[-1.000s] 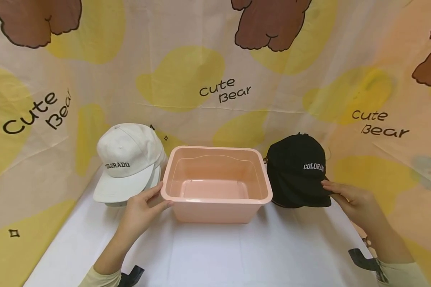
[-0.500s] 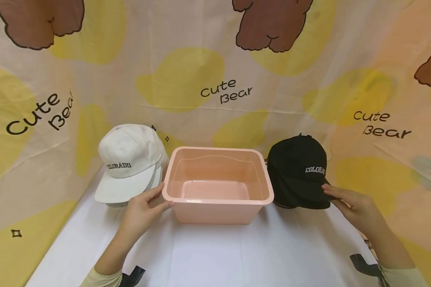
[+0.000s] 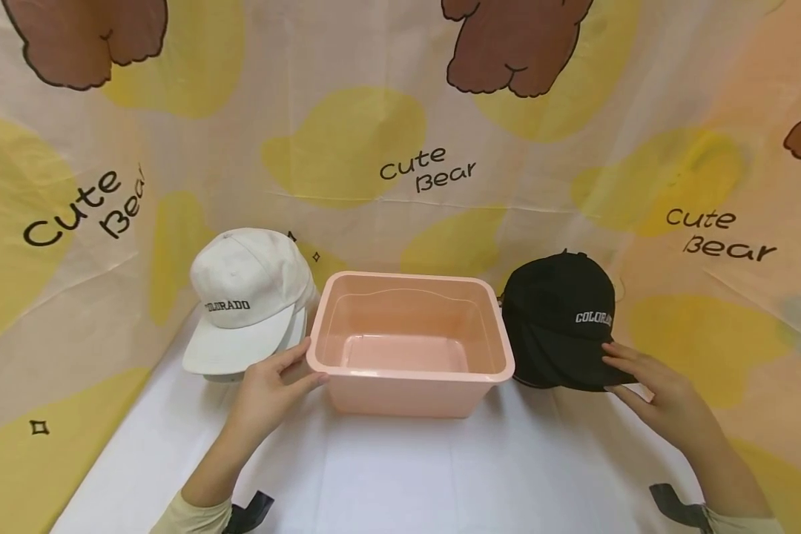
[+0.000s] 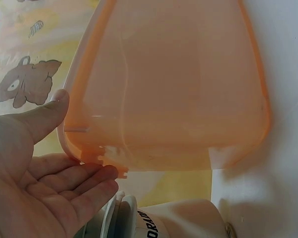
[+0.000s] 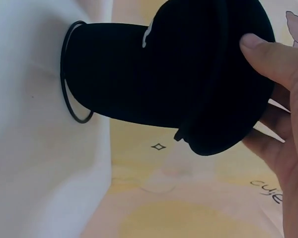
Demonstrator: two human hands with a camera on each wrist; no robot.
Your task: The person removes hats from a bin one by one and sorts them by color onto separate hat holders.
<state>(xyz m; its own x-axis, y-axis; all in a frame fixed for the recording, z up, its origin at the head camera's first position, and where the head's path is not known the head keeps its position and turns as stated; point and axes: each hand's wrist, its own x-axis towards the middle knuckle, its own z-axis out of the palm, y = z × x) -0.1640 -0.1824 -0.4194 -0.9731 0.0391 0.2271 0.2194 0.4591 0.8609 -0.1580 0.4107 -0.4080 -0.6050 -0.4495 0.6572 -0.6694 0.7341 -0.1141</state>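
Note:
A pink plastic tub (image 3: 400, 397) stands on the white table between two lots of caps. My left hand (image 3: 267, 397) holds its near left corner, the thumb at the front and the fingers along the side, as the left wrist view also shows. To its left sits a white cap (image 3: 240, 278) lettered COLORADO, with another brim beneath. On the right, my right hand (image 3: 664, 400) pinches the brim of a black cap (image 3: 561, 297), also lettered. In the right wrist view the thumb (image 5: 253, 42) lies on the brim, with fingers behind it. The tub's inside shows nothing in it.
A patterned cloth (image 3: 347, 148) with bears and yellow patches hangs close behind the tub and caps. The white table (image 3: 400, 475) runs toward me in front of the tub. Dark straps (image 3: 677, 504) hang at my wrists.
The right hand's fingers have spread a little on the black cap's brim, and its thumb now shows below. The left hand keeps its place at the tub. The whole head view has shifted slightly.

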